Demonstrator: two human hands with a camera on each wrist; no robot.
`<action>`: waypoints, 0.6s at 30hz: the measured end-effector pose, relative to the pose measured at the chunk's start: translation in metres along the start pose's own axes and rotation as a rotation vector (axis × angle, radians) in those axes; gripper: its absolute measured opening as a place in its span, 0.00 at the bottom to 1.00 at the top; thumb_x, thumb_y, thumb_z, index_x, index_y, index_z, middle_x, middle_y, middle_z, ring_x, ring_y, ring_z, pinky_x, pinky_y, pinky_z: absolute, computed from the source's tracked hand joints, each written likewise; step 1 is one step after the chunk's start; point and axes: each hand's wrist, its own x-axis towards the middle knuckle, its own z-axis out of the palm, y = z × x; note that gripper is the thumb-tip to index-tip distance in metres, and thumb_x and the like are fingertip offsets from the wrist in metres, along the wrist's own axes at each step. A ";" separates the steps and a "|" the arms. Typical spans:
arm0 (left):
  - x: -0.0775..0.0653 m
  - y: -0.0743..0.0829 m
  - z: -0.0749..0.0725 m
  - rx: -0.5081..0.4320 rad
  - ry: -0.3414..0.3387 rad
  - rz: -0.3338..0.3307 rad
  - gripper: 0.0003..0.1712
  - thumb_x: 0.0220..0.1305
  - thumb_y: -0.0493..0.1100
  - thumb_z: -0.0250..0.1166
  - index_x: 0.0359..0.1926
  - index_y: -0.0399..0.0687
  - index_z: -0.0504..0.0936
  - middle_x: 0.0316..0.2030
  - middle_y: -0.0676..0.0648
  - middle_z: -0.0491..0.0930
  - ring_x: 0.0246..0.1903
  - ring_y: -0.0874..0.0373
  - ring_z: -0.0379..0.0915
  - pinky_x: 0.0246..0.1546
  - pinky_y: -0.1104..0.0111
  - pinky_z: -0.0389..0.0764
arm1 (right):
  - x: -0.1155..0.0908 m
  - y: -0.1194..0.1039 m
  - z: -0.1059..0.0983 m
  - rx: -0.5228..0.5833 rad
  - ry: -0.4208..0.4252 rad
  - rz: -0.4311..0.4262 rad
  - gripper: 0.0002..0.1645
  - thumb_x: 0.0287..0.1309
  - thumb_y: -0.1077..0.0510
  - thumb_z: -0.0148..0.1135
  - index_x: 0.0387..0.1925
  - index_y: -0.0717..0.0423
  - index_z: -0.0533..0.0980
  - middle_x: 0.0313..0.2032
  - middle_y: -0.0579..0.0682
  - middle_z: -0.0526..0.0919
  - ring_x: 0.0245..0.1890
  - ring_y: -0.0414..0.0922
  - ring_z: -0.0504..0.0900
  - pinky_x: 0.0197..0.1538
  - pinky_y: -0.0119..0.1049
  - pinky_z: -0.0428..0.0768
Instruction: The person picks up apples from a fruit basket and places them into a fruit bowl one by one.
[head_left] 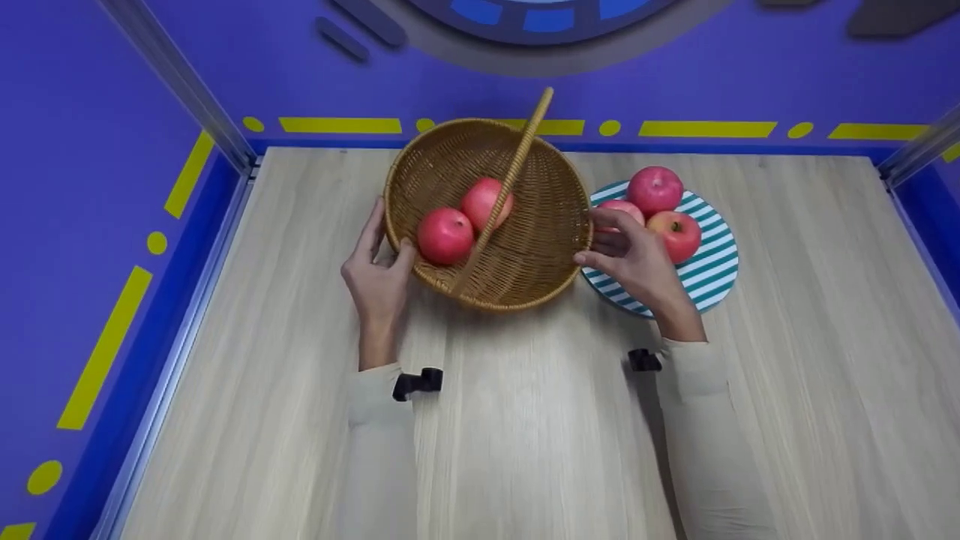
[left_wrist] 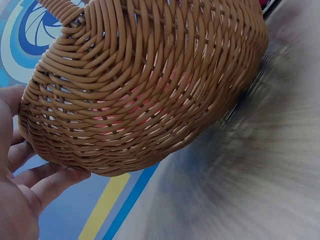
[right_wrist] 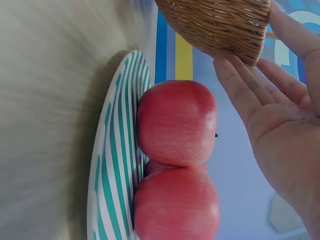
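Observation:
A brown wicker basket with an arched handle is held between both hands, tilted so its inside faces the head camera. Two red apples lie in it against the left side. My left hand grips the left rim, thumb at the edge and fingers under the woven wall. On the opposite side my right hand pinches the rim, fingers beneath it, as the right wrist view shows. Below that hand, three apples sit on a plate with green and white stripes.
A pale wood-grain table lies under everything. Behind it stands a purple-blue wall with yellow marks, and another panel rises at the left. Metal posts stand at the corners. The plate lies close to the basket's right side.

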 end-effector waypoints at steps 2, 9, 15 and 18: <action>0.000 0.001 0.001 -0.003 -0.013 0.030 0.36 0.60 0.25 0.65 0.70 0.43 0.80 0.67 0.46 0.79 0.66 0.51 0.77 0.51 0.59 0.87 | 0.000 0.000 -0.001 -0.024 -0.010 -0.006 0.44 0.59 0.56 0.80 0.74 0.53 0.73 0.67 0.55 0.78 0.62 0.56 0.83 0.60 0.50 0.83; -0.001 0.000 0.002 -0.015 -0.038 0.057 0.36 0.60 0.24 0.65 0.71 0.42 0.79 0.69 0.46 0.77 0.66 0.50 0.76 0.47 0.61 0.88 | -0.001 -0.011 -0.005 -0.158 0.071 -0.084 0.39 0.58 0.59 0.81 0.70 0.55 0.76 0.64 0.54 0.77 0.66 0.54 0.79 0.63 0.56 0.81; 0.000 -0.003 -0.001 0.006 -0.035 0.043 0.36 0.60 0.24 0.65 0.71 0.42 0.80 0.69 0.47 0.78 0.67 0.52 0.76 0.44 0.65 0.88 | 0.003 -0.026 0.006 -0.265 0.141 -0.215 0.36 0.60 0.60 0.79 0.69 0.59 0.77 0.64 0.55 0.79 0.67 0.52 0.75 0.67 0.55 0.78; 0.000 -0.003 -0.001 -0.001 -0.028 0.028 0.36 0.60 0.25 0.65 0.71 0.43 0.80 0.68 0.48 0.78 0.66 0.52 0.76 0.45 0.64 0.88 | 0.010 -0.033 0.014 -0.321 0.093 -0.260 0.37 0.61 0.58 0.79 0.70 0.60 0.76 0.67 0.56 0.78 0.68 0.53 0.75 0.67 0.54 0.78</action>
